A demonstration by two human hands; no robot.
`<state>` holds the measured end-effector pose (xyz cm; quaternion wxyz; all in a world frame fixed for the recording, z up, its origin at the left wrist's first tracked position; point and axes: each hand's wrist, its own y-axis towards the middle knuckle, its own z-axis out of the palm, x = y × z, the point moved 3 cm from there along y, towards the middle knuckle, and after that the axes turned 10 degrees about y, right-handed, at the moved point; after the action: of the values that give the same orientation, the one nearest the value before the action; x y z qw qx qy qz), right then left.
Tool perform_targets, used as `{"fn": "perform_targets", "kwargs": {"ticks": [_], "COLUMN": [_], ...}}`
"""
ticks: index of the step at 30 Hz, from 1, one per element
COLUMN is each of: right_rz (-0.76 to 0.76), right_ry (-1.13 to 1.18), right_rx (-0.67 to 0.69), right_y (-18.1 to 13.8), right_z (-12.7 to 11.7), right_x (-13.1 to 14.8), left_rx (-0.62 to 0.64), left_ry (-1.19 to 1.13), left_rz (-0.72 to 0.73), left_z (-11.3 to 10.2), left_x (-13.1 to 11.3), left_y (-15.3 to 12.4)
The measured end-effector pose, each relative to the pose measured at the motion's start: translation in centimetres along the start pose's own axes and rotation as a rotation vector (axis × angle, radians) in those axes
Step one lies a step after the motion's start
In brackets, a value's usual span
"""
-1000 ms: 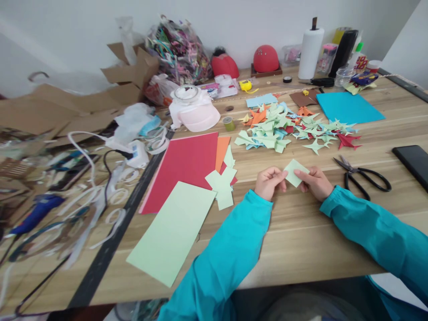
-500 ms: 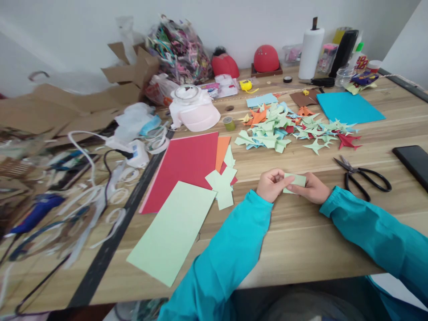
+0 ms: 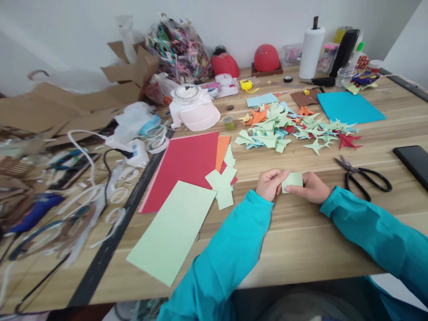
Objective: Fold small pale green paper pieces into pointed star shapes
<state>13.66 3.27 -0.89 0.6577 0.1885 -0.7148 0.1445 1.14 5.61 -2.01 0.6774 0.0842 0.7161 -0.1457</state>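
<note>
Between my hands is a small light green piece of paper. My left hand pinches its left edge, fingers curled. From the other side my right hand grips it, the thumb lying across its front. Left of my hands, several cut light green paper pieces overlap. A long light green sheet and a red sheet lie farther left. Beyond my hands spreads a pile of folded paper stars and shapes in green, orange, red and blue.
Black-handled scissors lie right of my hands, with a black phone beyond. A blue sheet stack is at the back right. Cables and strips, a glue gun and cardboard crowd the left side.
My left thumb has drawn back off the front of the green paper, so more of its face shows. Both hands stay in nearly the same place.
</note>
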Motion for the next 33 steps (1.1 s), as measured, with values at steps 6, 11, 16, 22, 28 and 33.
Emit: {"fn": "perform_targets", "kwargs": {"ticks": [6, 11, 16, 22, 28, 33], "right_rz": [-0.037, -0.061, 0.007, 0.039, 0.057, 0.099], "right_ry": [-0.024, -0.030, 0.034, 0.018, 0.031, 0.063], "right_rx": [-0.018, -0.027, -0.116, -0.106, -0.108, -0.139], "right_y": [0.0, 0.0, -0.1, -0.1, -0.1, -0.2], "right_z": [0.0, -0.1, -0.5, -0.5, -0.5, -0.7], "right_x": [0.3, 0.1, -0.6, -0.7, -0.6, -0.7], "left_rx": [-0.021, -0.028, -0.019, 0.055, 0.024, -0.040], "left_ry": [-0.043, 0.000, -0.019, 0.009, -0.029, -0.074], "left_rz": [-0.004, 0.011, 0.022, -0.005, -0.015, 0.007], "left_z": [-0.2, -0.2, -0.1, 0.2, -0.2, -0.4], "left_x": [0.1, 0.1, 0.0, -0.1, 0.2, 0.3], "left_y": [0.1, 0.1, 0.0, 0.0, 0.1, 0.2]}}
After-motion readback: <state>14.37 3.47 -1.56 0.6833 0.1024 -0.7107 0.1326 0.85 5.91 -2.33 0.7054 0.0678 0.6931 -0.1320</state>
